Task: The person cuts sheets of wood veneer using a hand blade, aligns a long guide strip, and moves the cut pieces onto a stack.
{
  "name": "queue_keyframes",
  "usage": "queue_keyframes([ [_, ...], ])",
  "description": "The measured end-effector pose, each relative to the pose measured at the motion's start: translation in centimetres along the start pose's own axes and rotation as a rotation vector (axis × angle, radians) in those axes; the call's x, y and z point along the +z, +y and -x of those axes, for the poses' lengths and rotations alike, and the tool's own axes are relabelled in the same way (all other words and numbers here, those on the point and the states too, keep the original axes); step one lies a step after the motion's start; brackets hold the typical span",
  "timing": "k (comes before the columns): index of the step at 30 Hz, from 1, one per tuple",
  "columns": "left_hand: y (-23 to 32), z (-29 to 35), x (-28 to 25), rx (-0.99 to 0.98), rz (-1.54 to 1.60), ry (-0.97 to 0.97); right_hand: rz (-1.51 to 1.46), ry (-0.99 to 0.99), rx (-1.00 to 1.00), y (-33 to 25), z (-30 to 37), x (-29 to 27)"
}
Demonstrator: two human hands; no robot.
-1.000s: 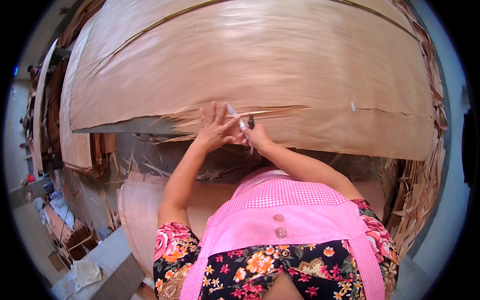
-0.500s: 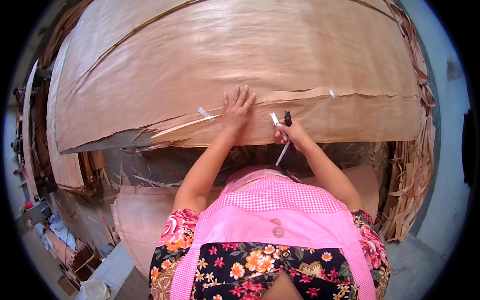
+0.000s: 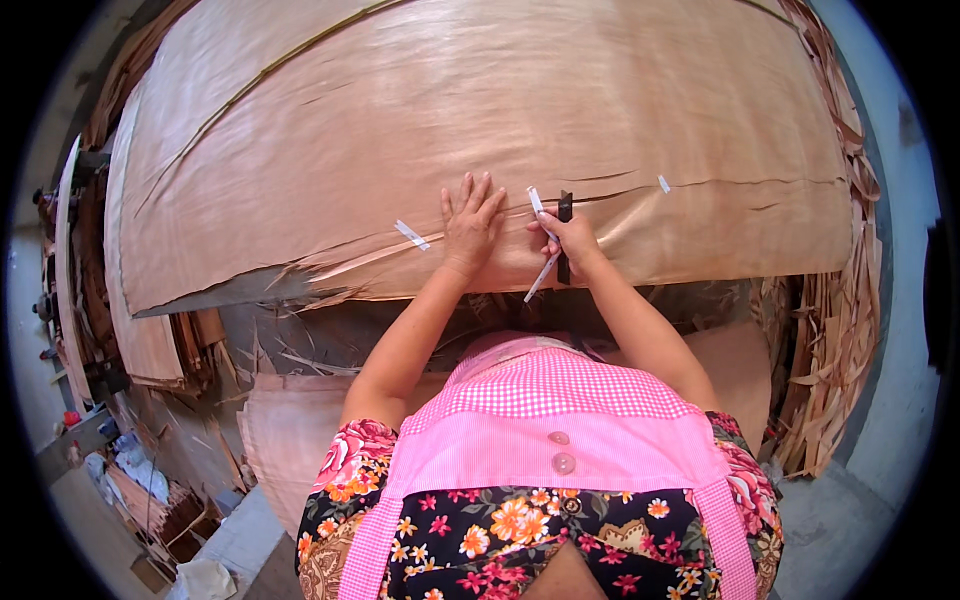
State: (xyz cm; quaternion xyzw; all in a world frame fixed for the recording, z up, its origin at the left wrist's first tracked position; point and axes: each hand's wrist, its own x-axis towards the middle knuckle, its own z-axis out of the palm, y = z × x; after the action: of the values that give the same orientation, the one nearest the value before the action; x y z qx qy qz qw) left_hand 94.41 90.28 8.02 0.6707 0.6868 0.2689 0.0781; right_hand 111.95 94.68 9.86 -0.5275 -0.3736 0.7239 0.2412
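A large sheet of pale brown wood veneer (image 3: 500, 110) spreads before me, with a long split (image 3: 740, 182) running across its near part. My left hand (image 3: 472, 225) lies flat on the veneer beside the split, fingers spread. To its right, my right hand (image 3: 568, 238) grips a long strip of white tape (image 3: 541, 278) and a slim black tool (image 3: 565, 208) whose kind I cannot make out. The strip's upper end is over the split. Short pieces of white tape lie on the sheet, one (image 3: 411, 235) left of my left hand, another (image 3: 664, 184) farther right.
A thin stick (image 3: 270, 68) lies across the sheet's far left. The near left edge is torn, with a grey surface (image 3: 225, 290) showing below. More veneer sheets (image 3: 300, 410) lie lower, near my body. Loose veneer strips (image 3: 815, 380) hang at the right beside a blue wall (image 3: 910, 300).
My right hand has moved up and slightly left over the split, carrying the tape and black tool. The raised veneer edge along the split now lies flatter. My left hand stays nearly in place.
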Motion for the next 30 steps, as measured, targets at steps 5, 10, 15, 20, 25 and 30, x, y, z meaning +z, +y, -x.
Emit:
queue_keyframes([
  [5, -0.2, 0.2, 0.4, 0.014, -0.023, 0.098, 0.015, -0.031, 0.012, -0.4, 0.0, 0.8],
  [10, -0.5, 0.1, 1.0, 0.105, -0.054, 0.154, 0.091, 0.035, 0.025, -0.2, 0.5, 2.4],
  [15, -1.0, 0.1, 1.0, 0.212, 0.003, 0.205, 0.130, 0.092, 0.067, -0.4, 0.1, 3.0],
  [20, -0.7, 0.2, 0.6, 0.226, 0.039, 0.212, 0.131, 0.099, 0.065, -0.1, -0.2, 3.0],
  [25, -0.3, -0.2, 0.6, 0.097, 0.120, 0.234, 0.120, 0.113, 0.028, 0.6, -0.3, 3.2],
  [30, -0.9, -0.2, 1.2, 0.423, -0.081, 0.181, 0.149, 0.126, 0.022, 0.6, -0.9, 3.3],
])
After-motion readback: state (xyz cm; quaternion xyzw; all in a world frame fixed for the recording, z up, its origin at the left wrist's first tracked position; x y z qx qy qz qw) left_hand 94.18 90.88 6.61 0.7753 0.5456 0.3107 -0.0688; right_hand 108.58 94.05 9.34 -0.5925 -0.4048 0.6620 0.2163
